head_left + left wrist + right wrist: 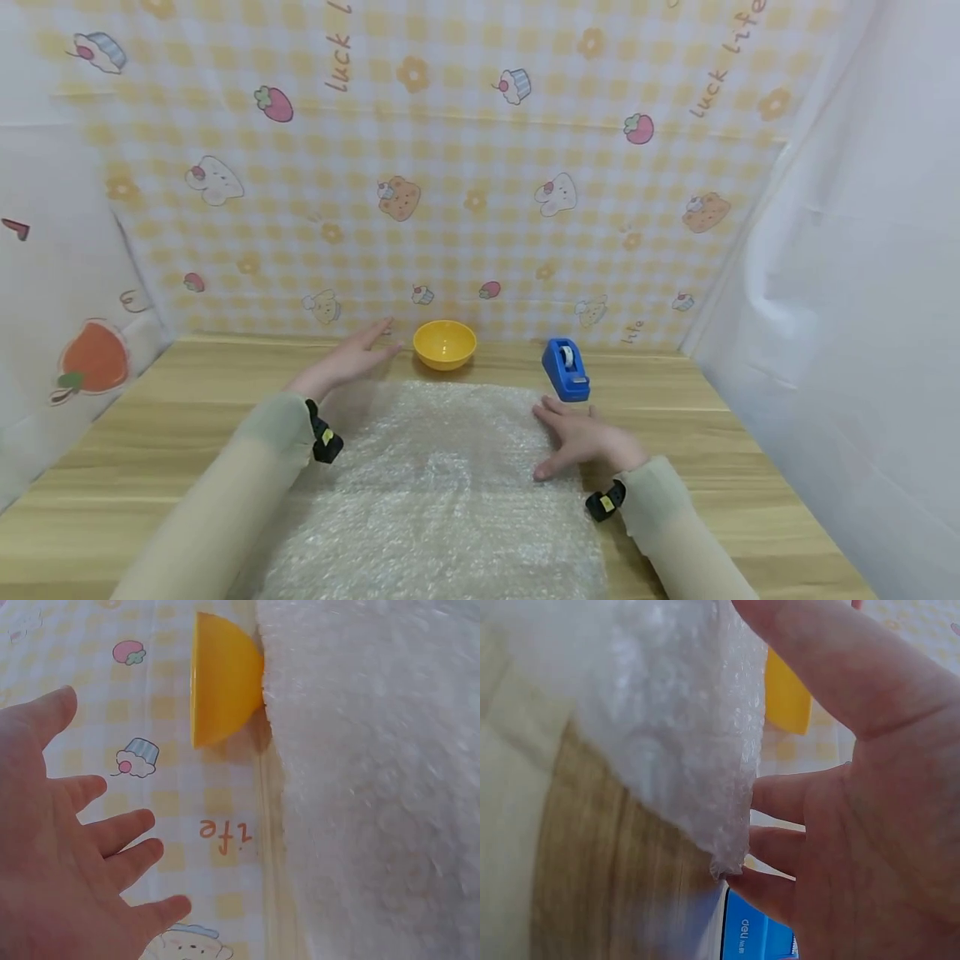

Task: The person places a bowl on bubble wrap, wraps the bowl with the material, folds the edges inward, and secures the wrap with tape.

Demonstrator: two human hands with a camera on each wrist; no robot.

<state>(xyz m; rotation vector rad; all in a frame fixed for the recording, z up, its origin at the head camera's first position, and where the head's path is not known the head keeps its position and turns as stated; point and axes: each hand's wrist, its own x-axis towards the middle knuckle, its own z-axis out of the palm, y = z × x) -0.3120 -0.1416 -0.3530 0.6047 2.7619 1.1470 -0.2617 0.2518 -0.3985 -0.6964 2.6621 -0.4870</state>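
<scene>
One left hand, holding nothing, near round yellow bowl; right hand, fingers spread, at edge of clear bubble-wrap sheet on wooden bench. Sheet might bump blue tape holder (sits so close) if pushed forward.

Bubble wrap lies on the tabletop, front ctr, w/ the bowl just behind its far edge. Tape dispenser (tape roll in it) sits R of bowl, nr the wrap's far R corner; backdrop cloth is behind both.
</scene>
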